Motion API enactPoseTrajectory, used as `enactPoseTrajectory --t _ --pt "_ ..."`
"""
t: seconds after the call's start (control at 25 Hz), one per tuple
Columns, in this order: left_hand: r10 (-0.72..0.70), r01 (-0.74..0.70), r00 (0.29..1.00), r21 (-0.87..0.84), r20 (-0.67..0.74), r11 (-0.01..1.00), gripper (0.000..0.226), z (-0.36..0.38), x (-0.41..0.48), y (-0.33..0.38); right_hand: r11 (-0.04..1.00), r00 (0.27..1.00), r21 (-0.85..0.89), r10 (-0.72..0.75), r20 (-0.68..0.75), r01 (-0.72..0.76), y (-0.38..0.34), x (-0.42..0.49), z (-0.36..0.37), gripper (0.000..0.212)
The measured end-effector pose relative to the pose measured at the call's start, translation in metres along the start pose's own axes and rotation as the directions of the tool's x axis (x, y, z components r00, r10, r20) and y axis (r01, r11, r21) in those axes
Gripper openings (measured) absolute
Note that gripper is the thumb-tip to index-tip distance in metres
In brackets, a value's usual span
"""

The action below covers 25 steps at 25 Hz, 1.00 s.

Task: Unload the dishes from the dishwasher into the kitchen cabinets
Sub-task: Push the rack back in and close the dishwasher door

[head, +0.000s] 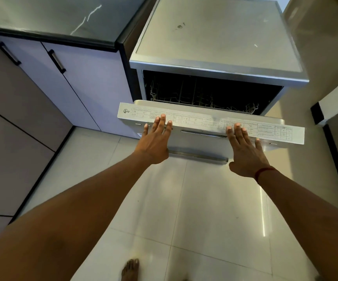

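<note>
Dishwasher door [210, 122] half open, long edge crosswise; left hand [156, 142], right hand [245, 151] flat on outer face, fingers straight, slightly spread, tips at top edge, neither nearer tbh.

Print on the label [200, 122] is too small to read; darkness hides most of the rack [202, 98].

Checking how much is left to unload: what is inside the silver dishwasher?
Through the half-open silver door, only a grey wire rack shows, no dishes visible on it. The door and dark interior hide everything lower.
</note>
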State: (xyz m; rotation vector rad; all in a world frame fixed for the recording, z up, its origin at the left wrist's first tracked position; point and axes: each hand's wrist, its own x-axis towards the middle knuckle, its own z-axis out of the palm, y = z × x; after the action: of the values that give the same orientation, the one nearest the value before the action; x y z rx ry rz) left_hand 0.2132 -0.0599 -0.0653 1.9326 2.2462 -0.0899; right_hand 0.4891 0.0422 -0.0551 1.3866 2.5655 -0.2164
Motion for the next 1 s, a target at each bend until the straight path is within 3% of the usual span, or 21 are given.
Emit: enactPoseTrajectory --t 0.28,0.6,1.0 --pt "-0.068 0.075 0.986 -0.035 0.154 0.997 0.093 -0.028 0.03 0.008 1.0 1.0 0.027 -0.005 -0.016 0.005 0.004 0.029 -0.009 0.108" --pt "-0.027 0.033 0.962 -0.017 0.273 0.999 0.1 -0.043 0.04 -0.001 0.999 0.999 0.029 -0.027 0.021 0.027 0.009 0.038 -0.017 0.111" --pt "-0.015 0.006 0.98 0.042 0.2 0.999 0.1 -0.068 0.104 -0.015 0.999 1.0 0.05 0.021 0.011 -0.021 0.017 0.1 -0.055 0.093"
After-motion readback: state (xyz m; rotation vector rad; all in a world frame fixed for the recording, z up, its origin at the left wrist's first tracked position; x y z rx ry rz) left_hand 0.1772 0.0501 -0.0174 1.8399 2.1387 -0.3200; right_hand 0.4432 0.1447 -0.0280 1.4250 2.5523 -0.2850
